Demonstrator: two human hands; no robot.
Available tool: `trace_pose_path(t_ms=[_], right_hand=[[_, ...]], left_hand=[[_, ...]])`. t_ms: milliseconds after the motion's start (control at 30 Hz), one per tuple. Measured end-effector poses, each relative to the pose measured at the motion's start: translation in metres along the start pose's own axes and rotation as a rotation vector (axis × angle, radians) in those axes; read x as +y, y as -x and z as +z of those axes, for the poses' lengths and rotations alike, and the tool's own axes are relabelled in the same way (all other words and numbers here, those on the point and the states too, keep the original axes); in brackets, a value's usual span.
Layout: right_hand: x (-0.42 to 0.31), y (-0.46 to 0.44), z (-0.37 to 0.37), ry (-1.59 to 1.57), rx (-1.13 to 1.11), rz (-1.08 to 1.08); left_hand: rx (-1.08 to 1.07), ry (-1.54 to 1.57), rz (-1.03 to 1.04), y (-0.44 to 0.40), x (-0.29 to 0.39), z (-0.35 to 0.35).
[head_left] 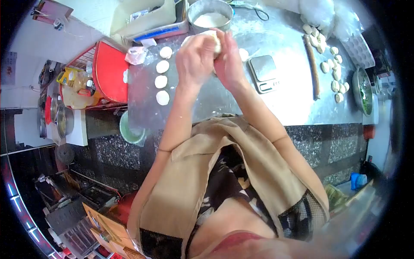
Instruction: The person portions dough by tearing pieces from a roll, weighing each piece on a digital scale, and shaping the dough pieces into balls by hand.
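Both hands are raised together over the metal table [198, 105], just in front of the flour bowl [210, 20]. My left hand [195, 58] and my right hand [229, 62] have their fingers wrapped round a pale piece of dough [214, 39], mostly hidden between them. To the left, several round white dough pieces [161, 81] lie in a column. Another dough round [243, 55] shows just right of my right hand. Beside it sits a digital scale [263, 71] with nothing on its plate.
A rolling pin [313, 69] and several small dough pieces [336, 73] lie at the right, near a metal bowl of chopped greens [363, 91]. A red lid [111, 71] leans at the left edge. Plastic bins [146, 23] stand at the back left.
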State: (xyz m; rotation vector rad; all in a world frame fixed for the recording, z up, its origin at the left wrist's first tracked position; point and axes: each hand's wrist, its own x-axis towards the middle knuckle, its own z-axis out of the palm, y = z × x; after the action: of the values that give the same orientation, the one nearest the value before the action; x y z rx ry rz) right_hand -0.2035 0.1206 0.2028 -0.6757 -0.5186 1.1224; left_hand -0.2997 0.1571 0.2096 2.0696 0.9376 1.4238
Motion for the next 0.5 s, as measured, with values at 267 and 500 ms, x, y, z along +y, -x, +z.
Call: trace_pose_path(t_ms=[267, 500], right_hand=[[0.001, 0.008, -0.006, -0.333, -0.126, 0.235], [0.004, 0.015, 0.010, -0.164, 0.028, 0.064]], left_hand=[[0.145, 1.067, -0.250, 0.018, -0.021, -0.006], [0.198, 0.688, -0.172, 0.014, 0.009, 0.023]])
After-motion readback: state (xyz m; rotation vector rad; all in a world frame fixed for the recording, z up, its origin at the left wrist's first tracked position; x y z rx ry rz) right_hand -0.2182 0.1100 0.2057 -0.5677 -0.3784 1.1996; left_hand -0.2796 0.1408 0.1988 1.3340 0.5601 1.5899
